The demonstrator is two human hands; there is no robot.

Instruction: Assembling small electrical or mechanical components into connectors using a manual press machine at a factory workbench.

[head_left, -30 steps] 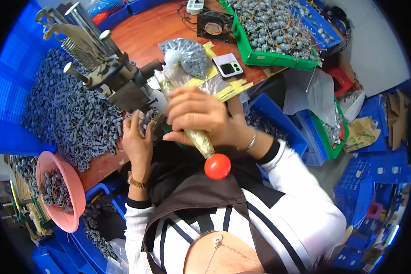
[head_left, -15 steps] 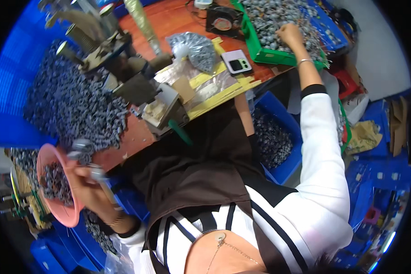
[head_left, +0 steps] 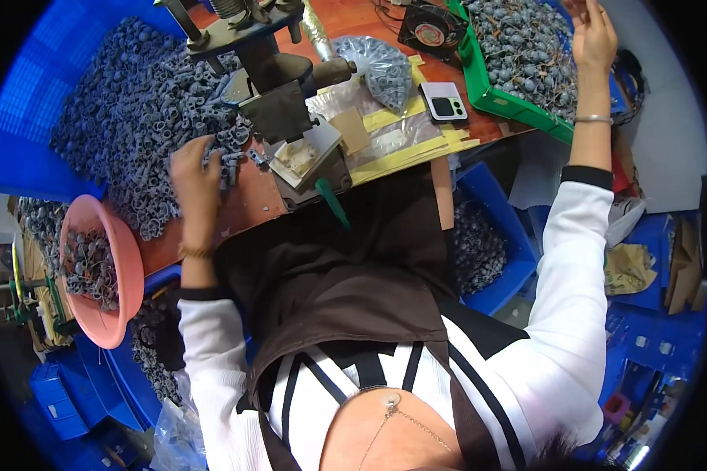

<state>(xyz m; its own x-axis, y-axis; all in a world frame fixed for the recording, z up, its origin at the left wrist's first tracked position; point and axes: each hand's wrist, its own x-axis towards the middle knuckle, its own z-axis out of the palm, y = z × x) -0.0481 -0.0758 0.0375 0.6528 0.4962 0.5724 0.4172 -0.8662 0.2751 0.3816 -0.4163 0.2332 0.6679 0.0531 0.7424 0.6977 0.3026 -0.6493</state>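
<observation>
Grey rubber parts (head_left: pixel 126 102), small, matte and tube-shaped, lie heaped on the left of the orange wooden bench (head_left: pixel 243 206), spilling to its front edge. I see my left hand (head_left: pixel 196 177) resting on the heap's edge, fingers curled among the pieces; whether that grip holds any I cannot tell. My right hand (head_left: pixel 593 35) hovers, fingers spread, over the green plastic tray (head_left: pixel 511 106) of darker, rounded parts. A dark metal press (head_left: pixel 271 86) stands between.

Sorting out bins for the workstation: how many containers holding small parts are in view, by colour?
Green tray: 1
Pink basin: 1
Blue bin beside the lap: 1
Total: 3
</observation>
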